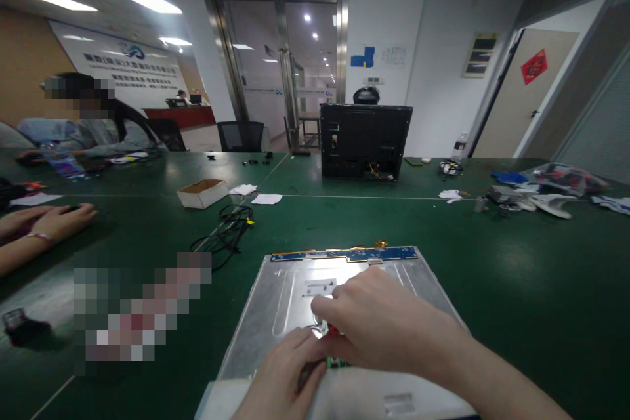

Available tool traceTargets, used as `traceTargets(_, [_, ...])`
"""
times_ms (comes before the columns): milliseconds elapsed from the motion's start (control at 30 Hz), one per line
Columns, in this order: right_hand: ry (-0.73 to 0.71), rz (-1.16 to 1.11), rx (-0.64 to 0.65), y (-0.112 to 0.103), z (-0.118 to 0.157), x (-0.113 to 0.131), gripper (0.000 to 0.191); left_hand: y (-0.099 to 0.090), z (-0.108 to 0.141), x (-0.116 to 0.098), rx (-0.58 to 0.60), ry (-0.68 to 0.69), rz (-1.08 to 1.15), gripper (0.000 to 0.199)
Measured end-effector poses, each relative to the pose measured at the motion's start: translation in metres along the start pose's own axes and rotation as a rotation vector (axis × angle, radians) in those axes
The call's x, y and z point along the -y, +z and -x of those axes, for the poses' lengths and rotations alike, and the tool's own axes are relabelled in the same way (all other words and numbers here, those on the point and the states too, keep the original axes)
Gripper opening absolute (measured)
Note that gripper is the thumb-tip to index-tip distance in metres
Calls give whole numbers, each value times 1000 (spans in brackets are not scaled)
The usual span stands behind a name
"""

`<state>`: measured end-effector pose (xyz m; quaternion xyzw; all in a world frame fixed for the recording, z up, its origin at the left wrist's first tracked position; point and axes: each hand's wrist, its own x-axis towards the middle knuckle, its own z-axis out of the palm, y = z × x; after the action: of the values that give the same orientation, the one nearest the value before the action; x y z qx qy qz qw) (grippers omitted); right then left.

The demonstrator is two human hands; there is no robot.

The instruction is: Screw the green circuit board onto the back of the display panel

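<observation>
In the head view, a flat display panel (280, 315) with a silver metal back lies before me. A narrow blue circuit board (394, 253) runs along its far edge. My left hand (290, 364) is closed near the panel's front edge, its fingertips meeting those of my right hand. Curled into a pinch, my right hand (378, 318) hovers over the same spot. Between the fingers show thin pale wires (317, 327), a bit of red and part of a small green circuit board (336, 362). What the fingertips grip is mostly hidden.
Black cables (226, 230) lie left of the panel, with an open cardboard box (201, 193) beyond. A black monitor housing (364, 144) stands at the back. Wrapped items (561, 178) lie at right. Another person's hands (63, 216) rest on the table at left.
</observation>
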<state>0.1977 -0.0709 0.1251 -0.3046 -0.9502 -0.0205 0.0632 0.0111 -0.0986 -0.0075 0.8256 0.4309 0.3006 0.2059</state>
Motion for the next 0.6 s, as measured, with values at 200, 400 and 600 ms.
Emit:
traceTargets(200, [-27,24,-17,2,-3,4,18,0,0,-1,4,-6,-11,18])
traceTargets(400, [-90,-38,-22,-3,0,5,11,-3,-3,-6,35,-40,-2,14])
traceTargets(600, [-93,-95,2,-2,1,5,16,0,0,-2,-2,-15,-10,18])
